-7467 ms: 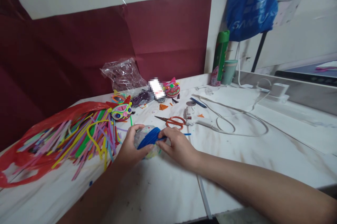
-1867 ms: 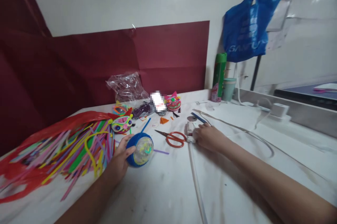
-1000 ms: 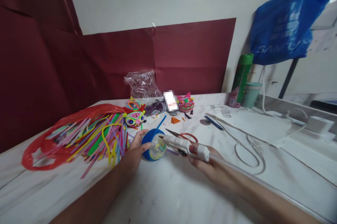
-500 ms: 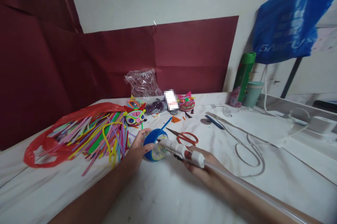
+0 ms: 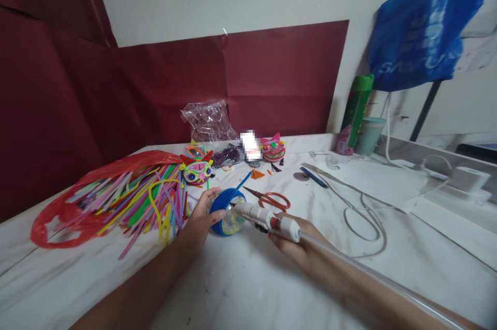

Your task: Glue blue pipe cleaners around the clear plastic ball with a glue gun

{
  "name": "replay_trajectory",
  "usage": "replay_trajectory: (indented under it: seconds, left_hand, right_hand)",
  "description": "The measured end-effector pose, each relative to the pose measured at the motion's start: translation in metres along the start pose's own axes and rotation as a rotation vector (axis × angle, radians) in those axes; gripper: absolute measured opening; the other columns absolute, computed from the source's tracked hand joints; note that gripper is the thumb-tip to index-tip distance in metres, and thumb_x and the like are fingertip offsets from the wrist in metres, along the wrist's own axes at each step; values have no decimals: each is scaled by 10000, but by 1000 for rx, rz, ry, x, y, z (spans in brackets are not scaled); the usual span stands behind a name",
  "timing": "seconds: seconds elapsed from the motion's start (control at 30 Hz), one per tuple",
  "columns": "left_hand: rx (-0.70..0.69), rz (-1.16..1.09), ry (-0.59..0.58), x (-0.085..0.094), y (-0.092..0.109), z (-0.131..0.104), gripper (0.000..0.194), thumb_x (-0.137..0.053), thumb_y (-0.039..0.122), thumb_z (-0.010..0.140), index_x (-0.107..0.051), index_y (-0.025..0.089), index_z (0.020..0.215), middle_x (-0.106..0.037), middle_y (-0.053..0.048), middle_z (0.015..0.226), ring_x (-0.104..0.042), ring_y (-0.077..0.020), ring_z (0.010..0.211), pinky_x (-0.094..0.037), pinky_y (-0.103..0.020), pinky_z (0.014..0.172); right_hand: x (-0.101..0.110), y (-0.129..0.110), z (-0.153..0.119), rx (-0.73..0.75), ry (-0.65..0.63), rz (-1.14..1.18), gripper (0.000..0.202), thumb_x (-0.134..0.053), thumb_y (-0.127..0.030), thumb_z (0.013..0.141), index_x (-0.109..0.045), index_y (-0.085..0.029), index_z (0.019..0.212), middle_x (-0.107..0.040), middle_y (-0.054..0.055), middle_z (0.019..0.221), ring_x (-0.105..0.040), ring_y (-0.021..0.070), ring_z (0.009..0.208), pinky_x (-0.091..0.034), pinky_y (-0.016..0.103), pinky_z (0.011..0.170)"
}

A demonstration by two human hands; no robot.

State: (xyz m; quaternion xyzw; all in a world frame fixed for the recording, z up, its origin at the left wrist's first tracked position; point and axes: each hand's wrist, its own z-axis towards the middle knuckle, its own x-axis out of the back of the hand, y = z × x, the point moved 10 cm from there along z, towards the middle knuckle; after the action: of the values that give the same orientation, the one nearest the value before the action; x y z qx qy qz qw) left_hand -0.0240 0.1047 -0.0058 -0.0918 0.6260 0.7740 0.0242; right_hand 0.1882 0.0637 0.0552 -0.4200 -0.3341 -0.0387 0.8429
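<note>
My left hand (image 5: pixel 207 213) is closed round the left side of a clear round ball (image 5: pixel 235 222). Blue pipe cleaner (image 5: pixel 221 208) is wound about the ball's left part, and a loose end sticks up to the right. In my right hand (image 5: pixel 295 239) is a white glue gun (image 5: pixel 262 216), its nozzle pointing left at the ball, close to the edge of the blue winding. Whether the tip touches cannot be made out. A long clear glue stick (image 5: pixel 361 270) runs out of the gun's back along my right forearm.
Red-handled scissors (image 5: pixel 274 200) lie just behind the gun. At left a red plastic bag (image 5: pixel 42 224) spills colourful pipe cleaners (image 5: pixel 135 200). Decorated animal-face balls (image 5: pixel 197 170) sit behind. On the right are a blue cutter (image 5: pixel 315 177), a cable (image 5: pixel 382 239) and a green spray can (image 5: pixel 357 113).
The whole view has shifted slightly, so everything sits a little further left and up. Both hands keep their hold on the ball and the glue gun.
</note>
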Motion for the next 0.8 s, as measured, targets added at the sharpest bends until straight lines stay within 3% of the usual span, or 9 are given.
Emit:
replay_trajectory:
  seconds: [0.33,0.8]
  left_hand:
    - [0,18,5,2,-1,0,568,-744,245,626,-535,244,1154,-616,-49,1072,-601,-252,959,-449,-315,783]
    - [-2,20,-42,1,-3,1,543,-726,256,674,-527,266,1178,-631,-42,1061,-604,-240,947,-455,-306,785]
  right_hand:
    - [2,0,-2,2,6,6,134,-459,-257,843,-557,-200,771,-600,10,765,-570,171,700,-459,263,648]
    - [2,1,-1,14,-9,7,131,-443,-219,851,-523,-205,749,-539,-13,733,-536,152,690,-426,242,640]
